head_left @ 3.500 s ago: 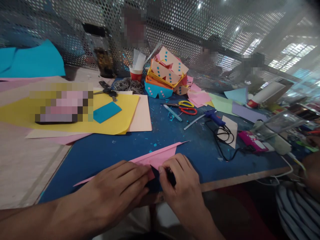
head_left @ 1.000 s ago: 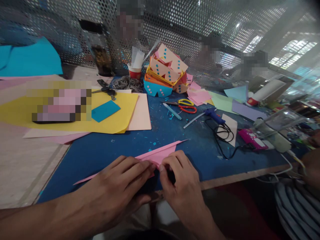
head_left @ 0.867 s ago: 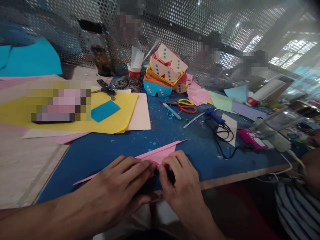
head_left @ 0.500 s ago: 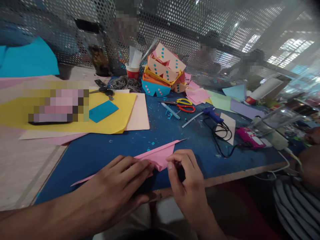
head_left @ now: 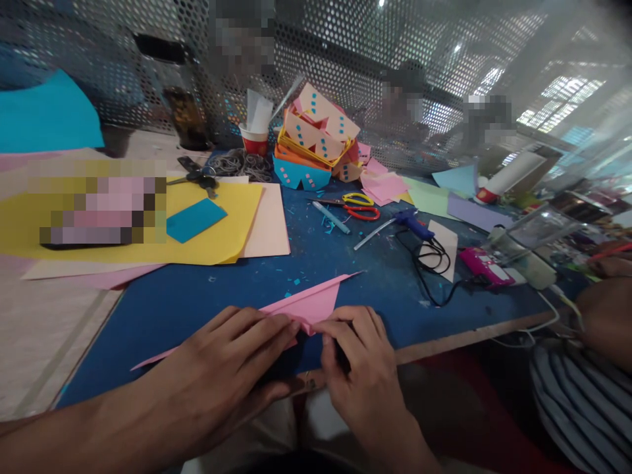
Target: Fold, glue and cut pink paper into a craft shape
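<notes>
A folded piece of pink paper (head_left: 316,299) lies slantwise on the blue tabletop near its front edge, its narrow ends running to points. My left hand (head_left: 247,349) lies over its middle with fingers stretched out and pressed down, the thumb apart below; part of the paper is hidden underneath. At the paper's lower edge, beside the left fingertips, my right hand (head_left: 360,355) has its fingers bent and closed on a small fold.
Scissors (head_left: 360,207), a light blue pen (head_left: 332,218) and a blue glue gun (head_left: 415,224) with a looped black cord lie beyond. Decorated paper baskets (head_left: 316,141) are stacked behind. Yellow sheets (head_left: 237,230) lie left; a person in a striped garment (head_left: 573,408) sits right.
My right hand's fingers have moved in to the paper's lower edge, closer to my left fingertips. My left hand stays pressed on the paper. The whole view has shifted slightly.
</notes>
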Demonstrator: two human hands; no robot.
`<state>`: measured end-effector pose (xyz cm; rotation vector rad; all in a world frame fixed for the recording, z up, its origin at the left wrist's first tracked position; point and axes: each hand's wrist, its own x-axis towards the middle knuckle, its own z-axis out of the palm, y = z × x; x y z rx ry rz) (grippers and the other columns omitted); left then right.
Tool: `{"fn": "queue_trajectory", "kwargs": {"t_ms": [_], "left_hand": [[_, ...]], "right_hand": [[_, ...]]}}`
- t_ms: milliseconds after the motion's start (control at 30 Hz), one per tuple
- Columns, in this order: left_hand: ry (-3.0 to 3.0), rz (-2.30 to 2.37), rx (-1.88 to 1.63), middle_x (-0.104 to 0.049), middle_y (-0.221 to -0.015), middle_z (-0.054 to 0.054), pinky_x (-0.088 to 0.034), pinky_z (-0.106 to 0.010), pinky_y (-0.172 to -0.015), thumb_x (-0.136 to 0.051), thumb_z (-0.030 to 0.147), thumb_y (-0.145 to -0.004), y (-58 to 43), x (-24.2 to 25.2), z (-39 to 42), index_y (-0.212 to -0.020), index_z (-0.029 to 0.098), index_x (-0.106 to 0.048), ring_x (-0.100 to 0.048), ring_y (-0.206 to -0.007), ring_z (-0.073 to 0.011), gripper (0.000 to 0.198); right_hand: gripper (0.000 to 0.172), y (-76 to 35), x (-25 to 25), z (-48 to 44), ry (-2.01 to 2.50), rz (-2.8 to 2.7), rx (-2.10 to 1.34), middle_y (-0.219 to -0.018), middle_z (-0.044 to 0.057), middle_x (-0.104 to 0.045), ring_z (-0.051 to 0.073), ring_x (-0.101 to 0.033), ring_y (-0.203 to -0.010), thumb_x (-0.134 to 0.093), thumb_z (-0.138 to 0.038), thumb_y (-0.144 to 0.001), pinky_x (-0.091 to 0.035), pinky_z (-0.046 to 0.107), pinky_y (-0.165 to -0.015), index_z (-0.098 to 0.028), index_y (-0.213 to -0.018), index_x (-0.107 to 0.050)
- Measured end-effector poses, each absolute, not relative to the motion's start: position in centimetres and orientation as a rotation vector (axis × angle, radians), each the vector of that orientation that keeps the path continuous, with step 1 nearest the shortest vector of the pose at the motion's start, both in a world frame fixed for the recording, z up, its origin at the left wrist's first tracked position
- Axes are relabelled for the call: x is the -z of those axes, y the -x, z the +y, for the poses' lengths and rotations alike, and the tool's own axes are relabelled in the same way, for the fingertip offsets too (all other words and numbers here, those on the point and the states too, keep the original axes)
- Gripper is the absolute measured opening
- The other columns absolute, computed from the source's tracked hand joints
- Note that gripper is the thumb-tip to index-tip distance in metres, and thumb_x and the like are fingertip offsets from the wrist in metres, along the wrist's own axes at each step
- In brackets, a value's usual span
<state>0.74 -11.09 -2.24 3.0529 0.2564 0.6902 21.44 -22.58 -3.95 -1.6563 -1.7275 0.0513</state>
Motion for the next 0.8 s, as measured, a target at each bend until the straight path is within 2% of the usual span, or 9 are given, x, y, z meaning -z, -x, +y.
{"fn": "queue_trajectory", "kwargs": {"t_ms": [500, 700, 800], "left_hand": [[-3.053, 0.262, -0.698, -0.075, -0.119, -0.01, -0.046, -0.04, -0.08, -0.045, 0.033, -0.112, -0.8, 2.2, -11.2, -0.13, 0.011, -0.067, -0.061, -0.096, -0.0257, 0.036], [-3.048, 0.277, -0.633, -0.075, -0.123, -0.01, -0.049, -0.041, -0.082, -0.046, 0.032, -0.111, -0.7, 2.03, -11.36, -0.134, 0.012, -0.065, -0.062, -0.099, -0.0267, 0.036], [-3.055, 0.282, -0.633, -0.074, -0.124, -0.011, -0.049, -0.042, -0.081, -0.049, 0.032, -0.11, -0.65, 2.18, -11.29, -0.135, 0.011, -0.064, -0.062, -0.099, -0.0274, 0.036]], "right_hand": [[0.028, -21.47, 4.33, -22.72, 1.607, -1.753, 0.026, -0.108, 0.005, -0.069, 0.023, -0.059, -0.098, -0.054, -0.001, -0.095, -0.046, 0.044, -0.088, -0.02, -0.11, -0.066], [0.032, -21.51, 4.31, -22.8, 1.575, -1.729, 0.002, -0.111, 0.007, -0.065, 0.022, -0.059, -0.103, -0.053, 0.001, -0.096, -0.05, 0.041, -0.09, -0.02, -0.115, -0.068], [0.027, -21.49, 4.06, -22.89, 1.564, -1.718, -0.057, -0.112, 0.007, -0.064, 0.022, -0.059, -0.104, -0.055, -0.004, -0.099, -0.051, 0.04, -0.092, -0.02, -0.116, -0.067]]}}
